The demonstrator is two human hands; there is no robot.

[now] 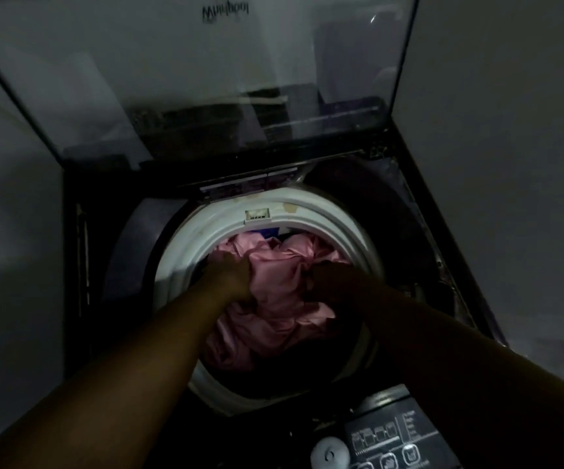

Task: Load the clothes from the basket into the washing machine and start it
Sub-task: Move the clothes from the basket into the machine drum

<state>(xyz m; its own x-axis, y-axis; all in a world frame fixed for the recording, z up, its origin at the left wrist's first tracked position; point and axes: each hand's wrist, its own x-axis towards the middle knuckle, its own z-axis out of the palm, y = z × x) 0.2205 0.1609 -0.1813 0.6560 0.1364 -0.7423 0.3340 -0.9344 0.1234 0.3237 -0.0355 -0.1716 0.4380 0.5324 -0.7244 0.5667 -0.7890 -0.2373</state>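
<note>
In round drum [206,228] — crumpled pink cloth [280,299] in left hand [231,274], right hand [322,282]

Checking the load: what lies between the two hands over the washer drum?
Head view: a bunched fold of the pink garment, gripped by the left hand and right hand, inside the white drum rim.

Left grip [231,275]; right grip [324,282]; both clenched

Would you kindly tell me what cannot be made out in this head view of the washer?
- The basket: outside the frame of the head view.
- Fingers of the left hand and right hand: buried in the pink garment, in dim light.
- Labels on the control panel: cut by the bottom edge, too small and dark.
- Other clothes: covered by the pink garment.
</note>
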